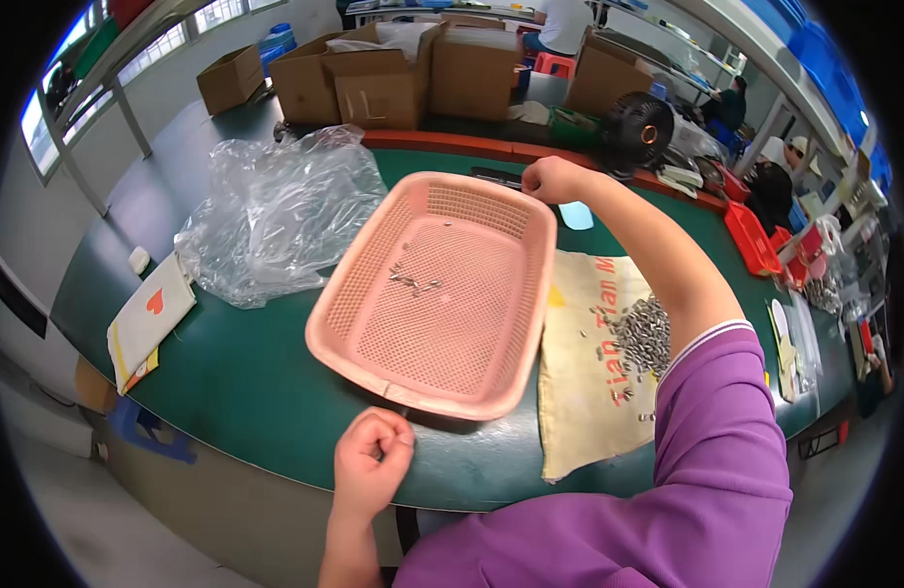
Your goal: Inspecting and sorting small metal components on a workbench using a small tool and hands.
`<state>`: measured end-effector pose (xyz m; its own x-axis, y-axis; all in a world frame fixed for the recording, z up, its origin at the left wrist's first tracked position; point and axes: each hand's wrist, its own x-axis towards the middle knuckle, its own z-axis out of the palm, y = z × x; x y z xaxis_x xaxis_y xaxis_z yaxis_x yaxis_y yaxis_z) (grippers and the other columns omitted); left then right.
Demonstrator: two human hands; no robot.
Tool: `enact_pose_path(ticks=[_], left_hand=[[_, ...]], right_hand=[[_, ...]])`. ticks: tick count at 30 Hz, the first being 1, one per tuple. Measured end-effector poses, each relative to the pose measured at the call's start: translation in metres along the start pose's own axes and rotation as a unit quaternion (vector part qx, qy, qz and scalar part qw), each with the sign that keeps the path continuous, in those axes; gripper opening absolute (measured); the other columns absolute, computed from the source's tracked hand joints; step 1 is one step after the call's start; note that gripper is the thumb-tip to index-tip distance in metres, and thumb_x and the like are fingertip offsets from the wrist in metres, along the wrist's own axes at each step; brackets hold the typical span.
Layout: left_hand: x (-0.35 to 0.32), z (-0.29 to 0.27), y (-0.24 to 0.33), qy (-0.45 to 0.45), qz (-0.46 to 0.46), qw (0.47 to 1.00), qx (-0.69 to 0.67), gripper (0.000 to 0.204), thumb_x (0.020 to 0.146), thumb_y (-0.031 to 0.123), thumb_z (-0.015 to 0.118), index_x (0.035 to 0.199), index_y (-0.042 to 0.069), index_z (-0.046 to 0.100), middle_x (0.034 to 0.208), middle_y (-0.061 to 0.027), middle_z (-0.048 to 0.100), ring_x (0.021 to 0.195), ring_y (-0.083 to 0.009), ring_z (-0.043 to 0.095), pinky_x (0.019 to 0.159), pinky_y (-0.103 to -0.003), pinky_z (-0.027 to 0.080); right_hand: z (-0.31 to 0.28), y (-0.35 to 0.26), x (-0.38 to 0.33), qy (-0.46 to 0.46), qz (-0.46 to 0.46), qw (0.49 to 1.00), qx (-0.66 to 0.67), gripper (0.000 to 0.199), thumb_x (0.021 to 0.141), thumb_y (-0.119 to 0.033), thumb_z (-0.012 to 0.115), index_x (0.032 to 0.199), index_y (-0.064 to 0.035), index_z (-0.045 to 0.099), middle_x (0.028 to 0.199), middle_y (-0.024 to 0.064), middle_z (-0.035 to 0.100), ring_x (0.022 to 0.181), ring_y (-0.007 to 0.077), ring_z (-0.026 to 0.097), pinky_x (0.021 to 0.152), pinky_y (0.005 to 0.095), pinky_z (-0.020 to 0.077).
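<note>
A shallow pink plastic mesh basket (pixel 442 294) sits tilted on the dark green table (pixel 246 382), its far side raised and its near corner low toward the table's front edge. The right hand (pixel 553 179) is clenched on the basket's far right corner, holding that side up. The left hand (pixel 371 461) is closed in a loose fist just before the basket's near rim, pinching either the rim's corner or something too small to tell. A few small silver metal parts (pixel 415 281) lie scattered on the mesh floor near the basket's middle. To the right of the basket, partly under its edge, lies a beige cloth sack (pixel 594 392) carrying a heap of the same small silver parts (pixel 640 336). To the left of the basket lies a crumpled clear plastic bag (pixel 276 211), and beyond that a flat white paper bag with a red heart (pixel 146 318). With the basket tipped this way, the loose parts could slide to the low corner and spill over the rim onto the table or floor, and a slip of the right hand would drop the raised side. The purple sleeve (pixel 707 461) covers part of the sack, and the parts are too small to identify.
</note>
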<state>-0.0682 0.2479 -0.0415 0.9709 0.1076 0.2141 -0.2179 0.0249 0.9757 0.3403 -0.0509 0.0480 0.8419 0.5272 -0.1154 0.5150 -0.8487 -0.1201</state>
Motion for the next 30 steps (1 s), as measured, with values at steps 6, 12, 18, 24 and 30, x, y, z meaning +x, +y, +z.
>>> enact_pose_path(ticks=[6,12,18,24,30], left_hand=[[0.002,-0.002,0.006,0.023,-0.031,0.999,-0.015,0.028,0.094,-0.009,0.06,0.076,0.006,0.044,0.094,-0.0088,0.061,0.075,-0.0103,0.056,0.068,-0.024,0.048],[0.001,-0.002,0.005,0.043,-0.012,0.999,0.02,0.022,0.098,0.001,0.061,0.08,0.006,0.05,0.093,-0.0065,0.062,0.074,-0.0102,0.057,0.066,-0.024,0.048],[0.003,-0.003,0.0,0.038,0.01,0.998,0.056,0.025,0.101,0.006,0.061,0.081,0.009,0.048,0.092,-0.0057,0.062,0.072,-0.0095,0.056,0.065,-0.024,0.047],[-0.003,0.004,0.0,0.09,0.124,0.986,0.067,0.017,0.106,0.012,0.058,0.091,0.008,0.05,0.094,-0.0057,0.058,0.072,-0.0092,0.051,0.066,-0.022,0.043],[-0.004,0.135,0.056,-0.139,0.18,0.936,0.267,0.02,0.082,-0.005,0.074,0.097,0.001,0.063,0.1,-0.0079,0.061,0.085,-0.0145,0.061,0.073,-0.026,0.049]], right_hand=[[0.005,0.007,-0.073,-0.018,0.043,0.998,0.029,0.017,0.081,-0.023,0.073,0.092,-0.0105,0.077,0.092,0.0109,0.076,0.091,0.03,0.072,0.082,0.0414,0.0575],[0.009,0.022,-0.094,0.128,0.073,0.989,0.025,0.014,0.08,-0.018,0.07,0.091,-0.0123,0.078,0.097,0.0117,0.076,0.095,0.0322,0.072,0.085,0.0439,0.0582],[0.018,0.026,-0.14,0.237,0.03,0.97,0.056,0.023,0.083,-0.018,0.072,0.105,-0.0135,0.078,0.112,0.0126,0.074,0.109,0.0312,0.069,0.095,0.043,0.0553],[-0.014,0.014,-0.272,0.281,-0.05,0.957,0.056,0.017,0.089,-0.013,0.068,0.104,-0.0079,0.075,0.103,0.01,0.071,0.093,0.031,0.069,0.083,0.0421,0.0558],[0.033,-0.006,-0.393,0.223,-0.093,0.965,0.098,0.011,0.088,-0.012,0.072,0.097,-0.0053,0.075,0.092,0.0102,0.069,0.093,0.0309,0.068,0.082,0.043,0.0549]])
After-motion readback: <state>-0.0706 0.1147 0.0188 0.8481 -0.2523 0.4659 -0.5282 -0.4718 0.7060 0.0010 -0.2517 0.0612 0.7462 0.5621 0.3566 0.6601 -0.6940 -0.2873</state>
